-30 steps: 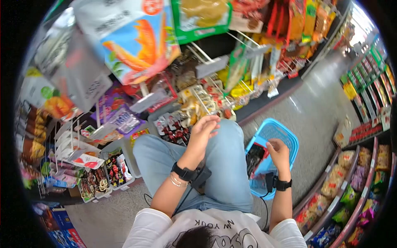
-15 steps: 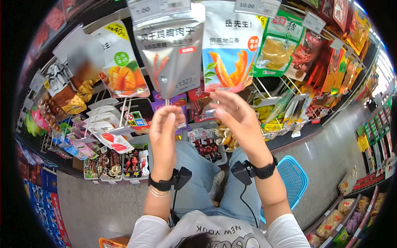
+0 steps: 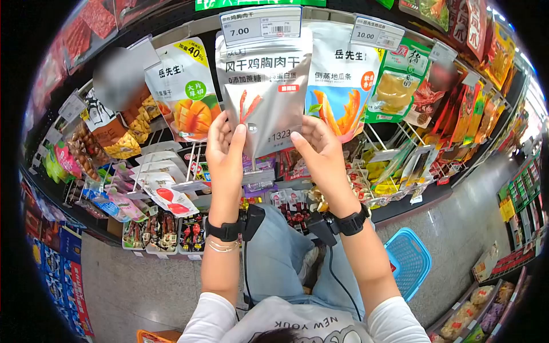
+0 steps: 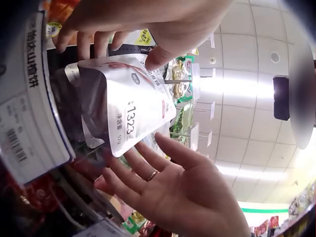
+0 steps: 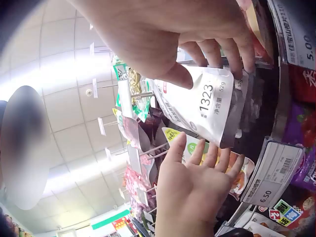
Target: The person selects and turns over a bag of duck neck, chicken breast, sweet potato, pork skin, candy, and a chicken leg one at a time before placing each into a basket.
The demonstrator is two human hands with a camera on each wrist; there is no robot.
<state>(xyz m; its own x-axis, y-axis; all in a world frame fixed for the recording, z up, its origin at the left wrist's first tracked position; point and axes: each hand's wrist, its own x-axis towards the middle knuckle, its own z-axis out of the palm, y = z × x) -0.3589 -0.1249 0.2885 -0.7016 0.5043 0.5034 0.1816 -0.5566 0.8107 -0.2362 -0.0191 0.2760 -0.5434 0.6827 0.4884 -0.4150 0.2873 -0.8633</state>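
A silver pouch of dried chicken breast (image 3: 266, 103) hangs upright in the middle of the head view, its top behind a price tag (image 3: 261, 27) reading 7.00. My left hand (image 3: 226, 154) is at the pouch's left edge, thumb toward the front and fingers reaching behind. On the opposite side is my right hand (image 3: 325, 154), its thumb near the lower right corner. Both wrist views show relaxed fingers beside and behind the pouch (image 4: 136, 106), thumbs spread apart from them. A second, similar pouch (image 5: 240, 91) hangs directly behind it.
Dried mango (image 3: 194, 111) hangs to the left, sweet potato strips (image 3: 337, 97) to the right. Metal hooks with price tags jut out below. Trays of small packets (image 3: 163, 231) line the low shelf. A blue basket (image 3: 420, 257) stands on the floor by my right leg.
Both hands have come up from over my knees and the basket to either side of the silver pouch. The head view has turned to face the shelf.
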